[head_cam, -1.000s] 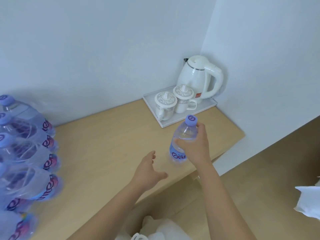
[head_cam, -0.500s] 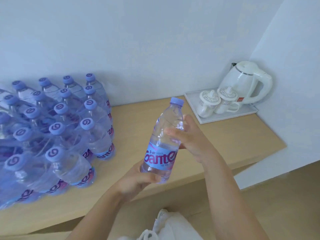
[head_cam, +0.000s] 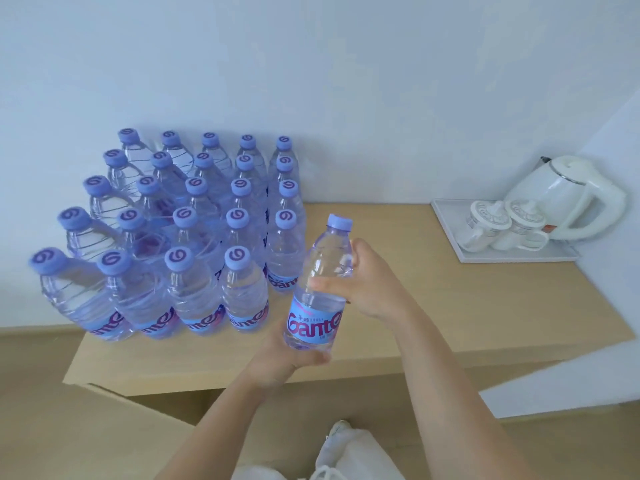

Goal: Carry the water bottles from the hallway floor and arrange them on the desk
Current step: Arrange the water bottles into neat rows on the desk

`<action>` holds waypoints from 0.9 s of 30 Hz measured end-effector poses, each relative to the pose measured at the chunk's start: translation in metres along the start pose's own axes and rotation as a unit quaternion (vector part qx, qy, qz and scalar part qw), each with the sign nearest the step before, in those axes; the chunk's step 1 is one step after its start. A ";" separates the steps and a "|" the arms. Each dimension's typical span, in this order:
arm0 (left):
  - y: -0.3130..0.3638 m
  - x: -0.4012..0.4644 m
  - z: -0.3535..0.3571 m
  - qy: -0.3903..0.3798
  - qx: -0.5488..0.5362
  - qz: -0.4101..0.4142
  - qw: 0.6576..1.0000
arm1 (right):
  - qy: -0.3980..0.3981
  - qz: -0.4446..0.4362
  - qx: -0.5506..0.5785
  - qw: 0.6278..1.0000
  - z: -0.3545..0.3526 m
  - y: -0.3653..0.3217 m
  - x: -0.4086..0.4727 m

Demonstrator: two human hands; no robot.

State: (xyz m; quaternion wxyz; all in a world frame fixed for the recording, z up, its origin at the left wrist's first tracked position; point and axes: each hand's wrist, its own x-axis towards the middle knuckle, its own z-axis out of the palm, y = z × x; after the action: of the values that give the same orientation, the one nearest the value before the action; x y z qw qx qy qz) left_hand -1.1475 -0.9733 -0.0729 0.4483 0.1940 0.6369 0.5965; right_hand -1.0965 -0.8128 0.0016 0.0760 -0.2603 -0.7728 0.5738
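A clear water bottle (head_cam: pixel 320 289) with a purple cap and a blue label is held upright above the wooden desk (head_cam: pixel 433 306), just right of a block of bottles. My left hand (head_cam: pixel 291 358) cups its base from below. My right hand (head_cam: pixel 367 282) grips its upper body from the right. Several matching bottles (head_cam: pixel 194 237) stand in tight rows on the left part of the desk, against the wall. The front row's right end has a gap next to the held bottle.
A white tray (head_cam: pixel 450 216) at the desk's back right carries a white kettle (head_cam: pixel 568 199) and two lidded white mugs (head_cam: pixel 498 226). Walls close the back and right sides. Bare desk lies between bottles and tray. A white shoe (head_cam: pixel 343 452) shows below.
The view has swung left, so the whole block of bottles shows. The bottle, first held by the right hand alone, is now held in both hands close to the front row's right end.
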 end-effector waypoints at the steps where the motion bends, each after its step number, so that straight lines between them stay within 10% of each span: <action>1: -0.002 0.000 -0.005 0.004 0.001 -0.008 1.000 | 0.015 -0.002 -0.006 1.000 0.007 0.003 0.000; 9: -0.026 0.005 -0.027 0.129 0.025 -0.053 0.990 | 0.042 -0.049 -0.041 0.997 0.063 0.034 0.009; 27: -0.025 0.013 -0.037 0.098 0.052 -0.098 0.989 | 0.075 -0.064 -0.043 0.994 0.080 0.051 0.023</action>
State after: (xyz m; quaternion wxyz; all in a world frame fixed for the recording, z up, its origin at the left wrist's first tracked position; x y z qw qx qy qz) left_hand -1.1773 -0.9899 -0.1047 0.4291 0.0942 0.7241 0.5317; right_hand -1.1330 -0.8587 -0.0761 0.1585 -0.2557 -0.8038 0.5132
